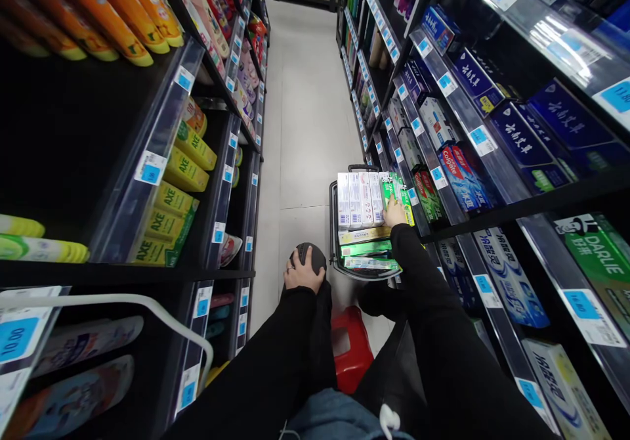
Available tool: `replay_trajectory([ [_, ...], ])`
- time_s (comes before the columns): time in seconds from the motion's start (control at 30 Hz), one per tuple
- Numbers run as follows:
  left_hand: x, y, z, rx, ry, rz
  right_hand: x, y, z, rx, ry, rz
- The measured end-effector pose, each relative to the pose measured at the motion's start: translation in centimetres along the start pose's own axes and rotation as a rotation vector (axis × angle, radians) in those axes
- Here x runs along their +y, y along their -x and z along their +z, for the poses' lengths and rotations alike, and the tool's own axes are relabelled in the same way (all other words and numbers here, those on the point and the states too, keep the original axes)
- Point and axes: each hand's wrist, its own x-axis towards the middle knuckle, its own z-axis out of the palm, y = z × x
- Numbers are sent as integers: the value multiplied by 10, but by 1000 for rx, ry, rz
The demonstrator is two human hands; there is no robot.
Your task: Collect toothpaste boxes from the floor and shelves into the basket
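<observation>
I am low down in a shop aisle, black sleeves on both arms. My left hand [304, 272] rests on my knee with the fingers curled over it and holds nothing. My right hand [394, 214] reaches into a dark shopping basket [335, 243] on the floor and grips a green toothpaste box [396, 189] at the right end of an upright row of white boxes [359, 198]. More flat green and yellow boxes [369, 248] lie below them in the basket.
A red plastic stool [350, 354] is under me. Black shelves line both sides: yellow AXE bottles [174, 200] on the left, Colgate and Darlie toothpaste boxes [460, 174] on the right. The pale tiled aisle [305, 111] runs ahead.
</observation>
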Motion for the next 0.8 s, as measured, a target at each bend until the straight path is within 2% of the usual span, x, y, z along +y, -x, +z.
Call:
replay_trajectory([
  [0.1,-1,0,-1,-14,6,4,-7,3,-5,-26,-21,54],
  [0.2,-1,0,-3,-28,11,9,-20,10,-13,14,-50,149],
  [0.27,0,0,-5,-31,9,8,-30,21,-26,53,-63,169],
  [0.33,0,-2,-5,-27,-1,4,-34,38,-52,110,-83,122],
  [0.4,-1,-3,-5,-22,-15,5,-25,67,-94,253,-107,30],
  [0.47,-3,-4,-3,-20,-24,13,0,105,-150,527,-109,-59],
  [0.57,-5,-6,1,-4,-14,24,56,173,-247,1053,31,67],
  [0.63,-4,-11,5,37,9,16,96,210,-312,1320,239,207],
  [0.67,-2,-13,7,46,11,-4,116,224,-343,1373,344,289],
  [0.7,0,-15,9,46,14,-36,136,234,-373,1358,426,381],
  [0.73,3,-17,10,43,18,-57,156,239,-400,1271,471,487],
  [0.8,8,-18,10,35,31,-90,194,237,-444,970,439,664],
])
